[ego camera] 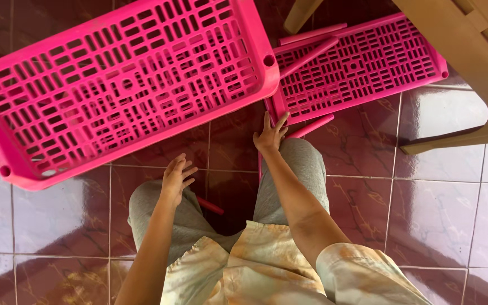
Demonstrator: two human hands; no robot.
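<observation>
A large pink perforated plastic tray (pixel 114 90) lies tilted at upper left on the glossy maroon tiled floor. A second pink perforated tray (pixel 362 68) lies to its right, with pink rods (pixel 312 56) across it. My right hand (pixel 269 135) reaches forward, fingers spread, touching the near corner of the second tray beside a pink rod (pixel 310 127). My left hand (pixel 177 176) hovers open above my left knee, just below the large tray's near edge, holding nothing. Another pink rod (pixel 210 206) lies on the floor between my knees.
A tan wooden piece of furniture (pixel 470 62) juts in from the upper right, with a leg (pixel 300 14) at the top. Pale tiles (pixel 453 214) cover the floor on the right. My grey trousers and light patterned shirt fill the bottom centre.
</observation>
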